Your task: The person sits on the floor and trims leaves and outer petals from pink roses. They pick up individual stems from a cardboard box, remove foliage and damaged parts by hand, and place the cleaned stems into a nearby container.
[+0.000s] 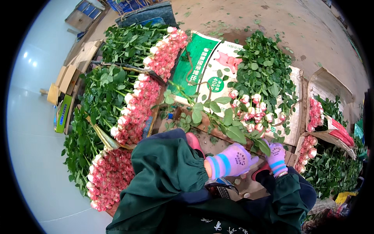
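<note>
My two hands wear purple gloves with blue bands at the wrists. My right hand (276, 153) is closed on one end of a long, leafy rose stem (224, 121); its grip hides that end. From there the stem slants up and left over the wooden bench edge, its thin end above a printed sack. My left hand (235, 160) is just below the stem, back up, thumb apart from the fingers and nothing visible in it. Just beyond my hands lies a pile of pink-and-white roses (255, 109), blooms toward me, on the printed sack (202, 66).
Bundled roses (132, 113) with packed pink blooms line my left side. More rose bundles (307, 152) in wrapping lie at the right. A cardboard box (67, 80) leans by the pale wall. Fallen leaves are scattered on the floor (230, 17) beyond.
</note>
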Demonstrator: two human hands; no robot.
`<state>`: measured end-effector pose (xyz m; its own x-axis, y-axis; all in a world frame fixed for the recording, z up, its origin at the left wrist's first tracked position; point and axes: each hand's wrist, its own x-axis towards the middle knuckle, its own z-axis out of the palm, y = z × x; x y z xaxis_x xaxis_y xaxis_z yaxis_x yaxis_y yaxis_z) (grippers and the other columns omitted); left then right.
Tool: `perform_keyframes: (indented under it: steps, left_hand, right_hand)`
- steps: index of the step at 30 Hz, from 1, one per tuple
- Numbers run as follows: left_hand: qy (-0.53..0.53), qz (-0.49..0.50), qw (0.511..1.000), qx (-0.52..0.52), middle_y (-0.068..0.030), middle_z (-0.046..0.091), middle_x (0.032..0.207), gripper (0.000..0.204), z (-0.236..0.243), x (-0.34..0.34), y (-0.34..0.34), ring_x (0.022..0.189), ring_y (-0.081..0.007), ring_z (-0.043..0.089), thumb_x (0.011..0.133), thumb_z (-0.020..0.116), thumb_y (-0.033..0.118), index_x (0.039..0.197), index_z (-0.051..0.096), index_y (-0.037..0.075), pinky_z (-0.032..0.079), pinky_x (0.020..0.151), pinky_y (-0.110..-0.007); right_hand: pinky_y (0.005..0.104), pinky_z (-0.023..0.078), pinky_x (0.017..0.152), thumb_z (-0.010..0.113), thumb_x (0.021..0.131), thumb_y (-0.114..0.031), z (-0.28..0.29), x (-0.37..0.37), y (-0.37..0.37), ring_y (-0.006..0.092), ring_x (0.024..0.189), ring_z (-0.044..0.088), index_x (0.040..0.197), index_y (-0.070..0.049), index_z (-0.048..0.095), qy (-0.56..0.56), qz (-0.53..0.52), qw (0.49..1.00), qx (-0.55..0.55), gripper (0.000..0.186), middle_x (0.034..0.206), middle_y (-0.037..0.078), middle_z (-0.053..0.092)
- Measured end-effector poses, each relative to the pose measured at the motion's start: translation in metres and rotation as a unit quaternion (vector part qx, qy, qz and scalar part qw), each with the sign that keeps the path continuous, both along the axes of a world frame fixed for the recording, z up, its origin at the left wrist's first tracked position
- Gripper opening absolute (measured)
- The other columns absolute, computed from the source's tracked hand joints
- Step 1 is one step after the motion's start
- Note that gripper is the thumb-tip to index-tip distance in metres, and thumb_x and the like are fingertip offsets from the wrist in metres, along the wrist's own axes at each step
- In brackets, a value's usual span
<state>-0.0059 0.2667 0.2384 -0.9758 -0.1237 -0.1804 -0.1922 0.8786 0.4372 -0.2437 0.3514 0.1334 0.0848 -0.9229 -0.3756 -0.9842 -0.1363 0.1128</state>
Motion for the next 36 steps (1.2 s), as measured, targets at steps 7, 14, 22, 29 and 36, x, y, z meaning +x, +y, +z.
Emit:
perform_keyframes:
  steps: [7, 14, 22, 29, 36]
  left_hand:
    - [-0.031, -0.031, 0.999, 0.006, -0.0039, 0.061, 0.070, 0.043, -0.008, 0.001, 0.003, 0.063, -0.0249, 0.062, 0.088, 0.055, 0.025, 0.128, 0.052, 0.010, 0.044, 0.055, -0.037]
    - [-0.032, -0.009, 0.999, -0.009, -0.0037, 0.060, 0.068, 0.061, -0.006, 0.009, 0.003, 0.056, -0.0224, 0.060, 0.081, 0.060, 0.021, 0.138, 0.045, 0.008, 0.042, 0.050, -0.037]
    - [-0.053, -0.007, 0.997, -0.064, -0.0056, 0.061, 0.068, 0.052, -0.001, 0.011, 0.002, 0.057, -0.0222, 0.061, 0.084, 0.057, 0.022, 0.133, 0.047, 0.008, 0.041, 0.048, -0.036]
    - [-0.068, 0.011, 0.997, 0.031, -0.0084, 0.065, 0.074, 0.050, 0.010, -0.005, -0.005, 0.063, -0.0272, 0.064, 0.090, 0.056, 0.031, 0.135, 0.046, 0.012, 0.049, 0.055, -0.041]
    - [-0.096, -0.024, 0.995, 0.005, -0.0111, 0.066, 0.076, 0.048, -0.005, -0.002, 0.002, 0.064, -0.0301, 0.064, 0.092, 0.052, 0.039, 0.132, 0.048, 0.012, 0.049, 0.058, -0.042]
  right_hand:
    - [0.0424, 0.046, 0.073, 0.050, 0.086, -0.017, -0.069, 0.033, -0.007, 0.0284, 0.085, 0.067, 0.121, -0.011, 0.052, 0.005, 0.028, 0.997, 0.065, 0.035, 0.095, 0.009, 0.069]
    - [0.0451, 0.050, 0.071, 0.052, 0.088, -0.017, -0.108, 0.084, -0.040, 0.0336, 0.089, 0.065, 0.107, -0.011, 0.061, -0.052, -0.086, 0.985, 0.142, 0.022, 0.098, 0.013, 0.069]
    - [0.0440, 0.049, 0.067, 0.052, 0.088, -0.019, -0.130, 0.093, -0.021, 0.0281, 0.082, 0.069, 0.104, -0.011, 0.061, -0.057, -0.060, 0.991, 0.103, 0.020, 0.092, 0.007, 0.071]
    - [0.0374, 0.043, 0.051, 0.053, 0.078, -0.017, -0.187, 0.094, 0.012, 0.0212, 0.062, 0.062, 0.060, -0.017, 0.062, -0.192, -0.109, 0.975, -0.039, 0.020, 0.060, 0.004, 0.061]
    - [0.0395, 0.049, 0.065, 0.055, 0.085, -0.016, -0.128, 0.110, -0.032, 0.0196, 0.082, 0.069, 0.093, -0.016, 0.074, -0.069, -0.170, 0.979, 0.086, 0.020, 0.091, 0.002, 0.072]
